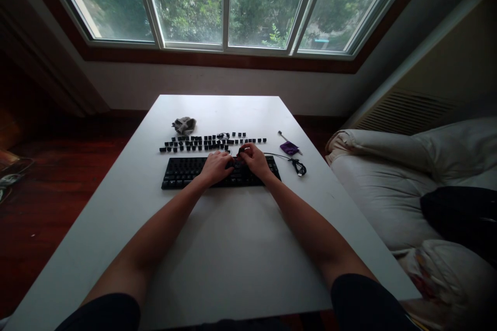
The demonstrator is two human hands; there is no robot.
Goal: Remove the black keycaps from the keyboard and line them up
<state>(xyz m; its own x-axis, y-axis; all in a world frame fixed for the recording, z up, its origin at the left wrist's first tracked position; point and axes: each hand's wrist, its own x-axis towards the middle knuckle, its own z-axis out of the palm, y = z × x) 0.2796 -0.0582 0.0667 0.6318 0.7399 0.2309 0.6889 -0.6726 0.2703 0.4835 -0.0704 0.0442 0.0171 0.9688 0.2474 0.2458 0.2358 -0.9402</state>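
Observation:
A black keyboard [186, 171] lies lengthwise across the white table, both hands over it. My left hand [216, 166] rests on its middle, thumb and fingers curled toward each other around something dark that I cannot make out against the keys. Just to the right, my right hand [254, 160] pinches a small black keycap [241, 150] above the keyboard's far edge. Behind the keyboard, several loose black keycaps [186, 143] stand in rough rows. The right hand hides part of the keyboard's right half.
A crumpled grey cloth [184, 125] sits at the back left. On the right are a small brush [282, 135], a purple pouch [289, 148] and a coiled black cable [298, 166]. A pale sofa [373, 191] flanks the white table [240, 248]; a window spans the far wall.

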